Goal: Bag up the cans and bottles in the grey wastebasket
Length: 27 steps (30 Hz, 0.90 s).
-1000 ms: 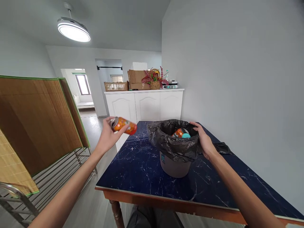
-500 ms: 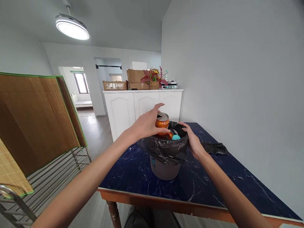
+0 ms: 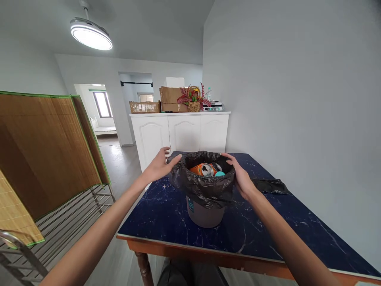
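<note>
A grey bin (image 3: 205, 217) lined with a black garbage bag (image 3: 202, 187) stands on the blue marbled table (image 3: 166, 222). Inside lie an orange drink can (image 3: 196, 170) on its side, a second can (image 3: 216, 167) beside it, and something with a turquoise top (image 3: 219, 174). At the bag's left rim is my left hand (image 3: 159, 166), thumb and fingers apart, the thumb tip over the edge; whether it touches the plastic is unclear. My right hand (image 3: 241, 174) grips the right rim of the bag, its fingers over the edge.
Another piece of black plastic (image 3: 270, 186) lies on the table to the right, near the wall. Beyond the table stands a white cabinet (image 3: 184, 133) with cardboard boxes (image 3: 172, 99) and a flower basket (image 3: 194, 105) on top. A metal rack (image 3: 101, 200) with a bamboo mat (image 3: 50, 151) is at left.
My left hand has let go of the orange can, which has dropped onto its side in the bin. That hand has moved left to the bag's rim; my right hand has stayed in place.
</note>
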Available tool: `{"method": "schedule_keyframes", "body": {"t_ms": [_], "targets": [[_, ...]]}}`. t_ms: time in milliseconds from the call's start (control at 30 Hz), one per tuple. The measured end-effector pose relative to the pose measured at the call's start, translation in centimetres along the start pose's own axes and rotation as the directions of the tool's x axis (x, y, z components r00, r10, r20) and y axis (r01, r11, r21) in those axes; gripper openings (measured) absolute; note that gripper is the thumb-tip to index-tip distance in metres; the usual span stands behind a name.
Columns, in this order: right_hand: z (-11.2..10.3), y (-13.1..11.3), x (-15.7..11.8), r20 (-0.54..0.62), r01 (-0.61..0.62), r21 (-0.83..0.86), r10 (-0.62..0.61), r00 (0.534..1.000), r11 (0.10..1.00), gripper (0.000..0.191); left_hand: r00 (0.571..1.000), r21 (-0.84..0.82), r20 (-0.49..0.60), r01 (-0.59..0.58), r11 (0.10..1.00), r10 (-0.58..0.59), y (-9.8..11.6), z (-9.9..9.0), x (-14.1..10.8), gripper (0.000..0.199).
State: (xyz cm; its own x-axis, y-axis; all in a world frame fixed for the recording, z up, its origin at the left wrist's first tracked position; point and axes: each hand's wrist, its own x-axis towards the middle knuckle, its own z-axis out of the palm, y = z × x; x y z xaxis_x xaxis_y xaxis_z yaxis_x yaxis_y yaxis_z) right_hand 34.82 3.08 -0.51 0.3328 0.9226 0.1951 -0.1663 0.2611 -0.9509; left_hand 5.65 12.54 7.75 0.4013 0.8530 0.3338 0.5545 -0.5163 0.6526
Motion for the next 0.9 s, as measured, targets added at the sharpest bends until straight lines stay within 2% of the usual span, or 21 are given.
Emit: {"method": "schedule_keyframes", "body": {"t_ms": [67, 167, 333, 467, 533, 633, 733, 800, 867, 900], "targets": [[0.5, -0.1, 0.0, 0.036, -0.003, 0.038, 0.001, 0.999, 0.999, 0.055, 0.982, -0.107, 0.121, 0.156, 0.982, -0.143, -1.3, -0.8, -0.5, 0.098], [0.7, 0.1, 0.3, 0.128, -0.021, 0.089, 0.009, 0.992, 0.996, 0.053, 0.958, -0.246, 0.207, 0.249, 0.937, -0.201, -2.2, -1.5, -1.2, 0.093], [-1.5, 2.3, 1.3, 0.194, -0.157, 0.037, 0.147, 0.97, 0.987, 0.054, 0.979, -0.506, 0.12, 0.204, 0.838, -0.166, -2.0, -1.0, -1.5, 0.074], [-4.0, 4.0, 1.4, 0.254, -0.32, -0.054, 0.323, 0.911, 0.946, 0.042, 0.972, -0.594, 0.067, 0.22, 0.774, -0.225, -1.3, -0.6, -1.4, 0.061], [-4.6, 3.8, 1.2, 0.295, -0.356, -0.058, 0.357, 0.886, 0.933, 0.034, 0.97, -0.637, 0.046, 0.212, 0.741, -0.238, -1.1, -0.5, -1.3, 0.057], [-4.8, 2.0, 1.1, 0.302, -0.329, -0.015, 0.318, 0.899, 0.944, 0.026, 0.973, -0.669, -0.012, 0.163, 0.725, -0.23, -0.8, -0.7, -0.9, 0.053], [-4.7, -1.5, 2.1, 0.203, -0.232, 0.049, 0.217, 0.955, 0.972, 0.035, 0.975, -0.615, -0.131, 0.064, 0.786, -0.182, 0.0, -1.1, -0.2, 0.048], [-4.8, -4.3, 3.1, 0.106, -0.133, 0.097, 0.123, 0.987, 0.986, 0.045, 0.964, -0.473, -0.256, -0.062, 0.879, -0.07, 0.8, -1.5, 0.2, 0.043], [-5.0, -7.1, 4.0, 0.025, -0.018, 0.143, 0.015, 1.0, 0.99, 0.05, 0.922, -0.232, -0.37, -0.211, 0.95, 0.114, 1.8, -2.0, 0.5, 0.037], [-5.1, -8.4, 4.3, -0.01, 0.042, 0.159, -0.041, 0.999, 0.986, 0.05, 0.891, -0.114, -0.406, -0.269, 0.956, 0.203, 2.2, -2.4, 0.5, 0.034]]}}
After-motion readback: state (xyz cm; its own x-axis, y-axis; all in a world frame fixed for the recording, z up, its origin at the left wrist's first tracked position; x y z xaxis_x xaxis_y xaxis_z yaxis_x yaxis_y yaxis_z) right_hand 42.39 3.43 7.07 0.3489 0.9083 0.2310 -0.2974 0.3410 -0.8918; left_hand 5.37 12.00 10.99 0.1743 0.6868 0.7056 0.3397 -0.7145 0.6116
